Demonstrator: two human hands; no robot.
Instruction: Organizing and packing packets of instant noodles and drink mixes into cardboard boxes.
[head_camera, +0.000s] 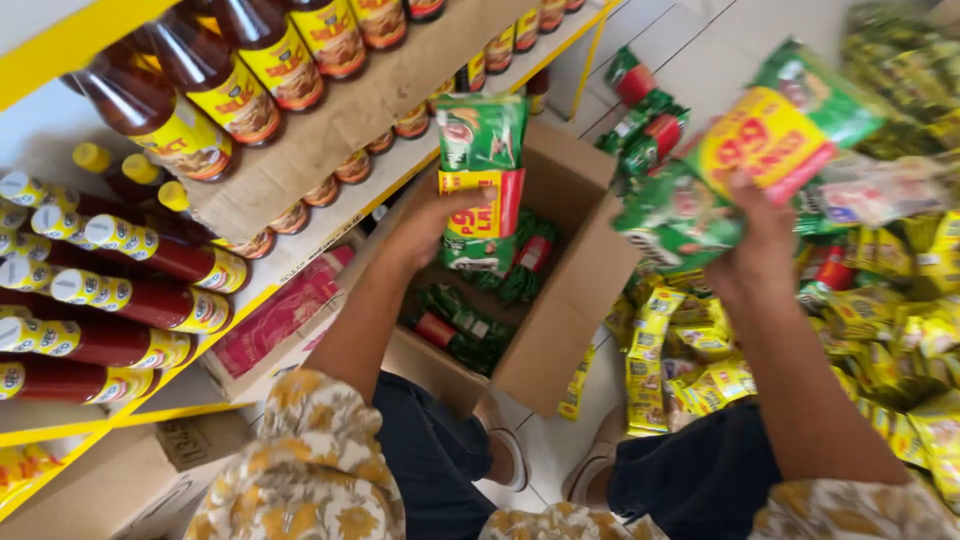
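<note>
My left hand (428, 226) grips a hanging strip of green, red and yellow sachets (480, 180) over an open cardboard box (575, 300). More green sachets (465, 330) lie inside the box. My right hand (758, 240) holds up another bundle of green and yellow sachet strips (745, 165) to the right of the box, slightly blurred. I am squatting on the floor with both knees below the box.
Yellow-edged shelves (200, 375) at left hold brown bottles (210, 75) above and red sauce bottles (120, 300) lying on their sides. A heap of yellow and green packets (880, 340) covers the floor at right. Another carton (120, 480) sits at lower left.
</note>
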